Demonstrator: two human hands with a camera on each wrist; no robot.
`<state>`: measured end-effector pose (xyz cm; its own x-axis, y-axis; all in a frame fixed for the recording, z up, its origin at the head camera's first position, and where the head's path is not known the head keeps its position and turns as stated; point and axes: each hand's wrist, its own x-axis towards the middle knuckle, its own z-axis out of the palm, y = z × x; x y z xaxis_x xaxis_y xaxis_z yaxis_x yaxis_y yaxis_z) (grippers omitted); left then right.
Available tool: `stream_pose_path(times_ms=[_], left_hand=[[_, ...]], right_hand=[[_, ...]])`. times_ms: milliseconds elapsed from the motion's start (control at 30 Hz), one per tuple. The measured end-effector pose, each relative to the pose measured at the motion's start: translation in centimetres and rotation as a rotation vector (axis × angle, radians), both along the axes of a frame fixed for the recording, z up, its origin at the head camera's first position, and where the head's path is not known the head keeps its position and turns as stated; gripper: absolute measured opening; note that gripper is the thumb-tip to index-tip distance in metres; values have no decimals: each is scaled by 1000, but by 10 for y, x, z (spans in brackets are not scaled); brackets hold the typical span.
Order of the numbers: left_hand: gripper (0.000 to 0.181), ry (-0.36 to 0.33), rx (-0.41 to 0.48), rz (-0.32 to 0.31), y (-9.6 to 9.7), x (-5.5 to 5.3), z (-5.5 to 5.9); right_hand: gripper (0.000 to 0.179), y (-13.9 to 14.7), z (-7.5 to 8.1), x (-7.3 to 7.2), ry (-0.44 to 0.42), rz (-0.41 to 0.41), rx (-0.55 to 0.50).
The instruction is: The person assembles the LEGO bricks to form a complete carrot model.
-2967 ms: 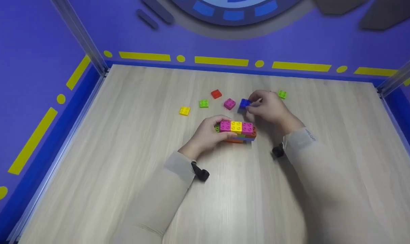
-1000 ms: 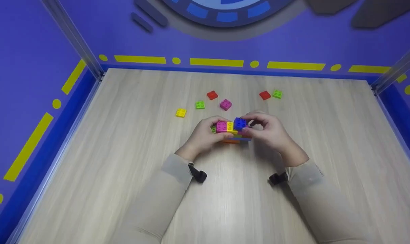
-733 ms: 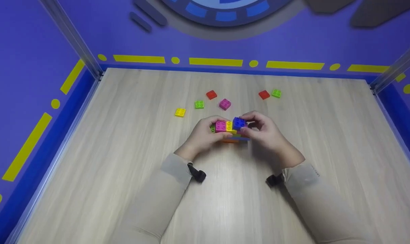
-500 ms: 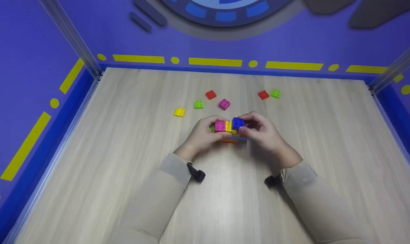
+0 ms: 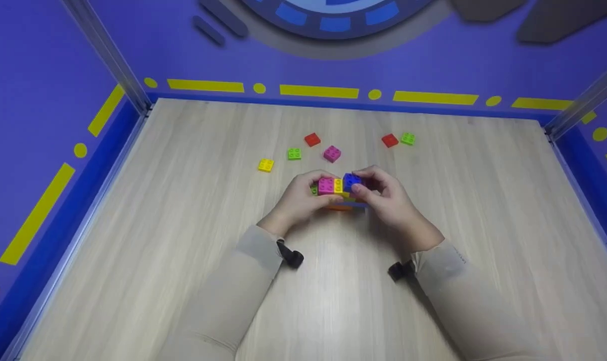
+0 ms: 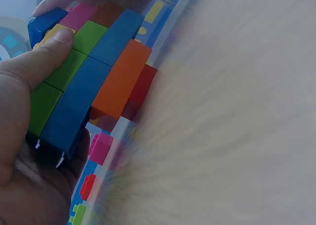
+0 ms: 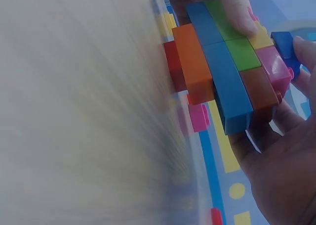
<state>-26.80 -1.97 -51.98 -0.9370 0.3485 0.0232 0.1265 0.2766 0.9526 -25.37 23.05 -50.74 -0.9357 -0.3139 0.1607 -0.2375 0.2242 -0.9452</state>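
My left hand (image 5: pixel 298 200) grips a built stack of toy building bricks from the left, thumb along its near side. On the stack's top layer are a pink brick (image 5: pixel 326 186) and a yellow brick (image 5: pixel 338 186). Lower layers show green, brown, long blue (image 6: pixel 79 104) and orange (image 7: pixel 192 62) bricks, with a red brick (image 7: pixel 175 67) at the bottom. My right hand (image 5: pixel 396 203) pinches a dark blue brick (image 5: pixel 351 180) at the right end of the top. Whether that brick is fully pressed down I cannot tell.
Loose bricks lie beyond the hands on the wooden table (image 5: pixel 208 200): yellow (image 5: pixel 266 165), green (image 5: pixel 294 154), red (image 5: pixel 312 139), pink (image 5: pixel 332 153), another red (image 5: pixel 390 140) and another green (image 5: pixel 408 139). Blue panels (image 5: pixel 333 70) wall the table at the back and sides.
My right hand has brought the dark blue brick from beyond the stack onto its top. A red brick once behind that hand now shows. Lately the right thumb has shifted slightly over the blue brick.
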Motion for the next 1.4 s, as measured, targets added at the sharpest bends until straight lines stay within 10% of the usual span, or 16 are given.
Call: stream_pose_path(times_ms=[433, 867, 1400], left_hand=[[39, 0, -9, 0, 0, 1, 2], [38, -3, -31, -18, 3, -2, 2], [45, 0, -209, -236, -15, -19, 26]], right_hand=[[31, -4, 10, 1, -41, -5, 28], [35, -2, -20, 6, 73, -94, -17], [44, 2, -34, 9, 62, -158, -44]])
